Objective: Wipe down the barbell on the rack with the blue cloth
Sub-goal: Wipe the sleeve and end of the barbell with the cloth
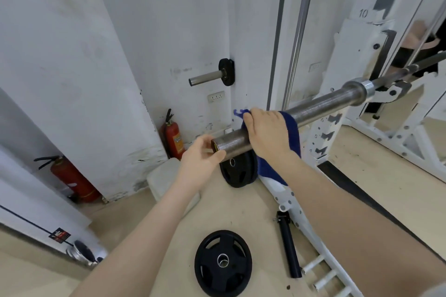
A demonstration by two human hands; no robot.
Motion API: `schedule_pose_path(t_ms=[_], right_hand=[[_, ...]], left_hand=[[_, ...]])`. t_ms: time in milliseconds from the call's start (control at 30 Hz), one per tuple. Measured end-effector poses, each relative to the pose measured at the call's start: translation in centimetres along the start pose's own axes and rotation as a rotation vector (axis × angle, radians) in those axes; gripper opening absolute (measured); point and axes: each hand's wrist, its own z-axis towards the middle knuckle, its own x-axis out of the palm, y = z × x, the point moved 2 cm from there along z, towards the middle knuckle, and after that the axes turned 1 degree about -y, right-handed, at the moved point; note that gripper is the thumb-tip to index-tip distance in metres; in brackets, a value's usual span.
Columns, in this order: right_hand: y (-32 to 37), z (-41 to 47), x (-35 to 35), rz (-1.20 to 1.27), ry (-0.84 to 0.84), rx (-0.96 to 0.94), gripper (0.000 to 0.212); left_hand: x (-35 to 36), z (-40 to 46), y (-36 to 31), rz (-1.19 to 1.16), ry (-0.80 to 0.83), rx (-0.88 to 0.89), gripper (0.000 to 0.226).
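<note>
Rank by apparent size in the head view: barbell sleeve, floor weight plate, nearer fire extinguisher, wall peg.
1. barbell sleeve
2. floor weight plate and nearer fire extinguisher: alike, camera distance differs, unranked
3. wall peg

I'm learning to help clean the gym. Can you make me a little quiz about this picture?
1. True or false: the blue cloth is draped over the barbell.
2. Which hand presses the cloth on the bar? A) right hand B) left hand
3. Fill in: the left hand holds the bar at its ____.

Key: 1 true. 2 A. 3 end, the tip of the sleeve nearest the camera. A black weight plate lies flat on the floor below, and two red fire extinguishers stand by the wall.
</note>
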Motion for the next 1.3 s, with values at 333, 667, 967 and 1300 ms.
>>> schedule_pose_path(t_ms=[333, 667, 967, 1300], right_hand=[[-6.4, 2.5, -0.4, 0.026, 0.087, -0.069, 0.036], [-4.3, 1.2, 0.3, 0.062, 0.129, -0.251, 0.024], [-16.6, 2.6, -0.9, 0.03, 0.021, -0.12, 0.034], [-23.3, 3.9, -2.7, 0.043, 0.085, 0.024, 0.018]], left_hand=[[1.7, -1.0, -1.4, -0.097, -0.124, -0.09, 0.015], [3.8, -1.2, -4.4, 0.311, -0.468, 0.064, 0.048], [13.1, 2.4, -10.7, 0.635, -0.376, 0.376, 0.021], [18.1, 4.5, -10.2, 1.041, -0.275, 0.227, 0.047]])
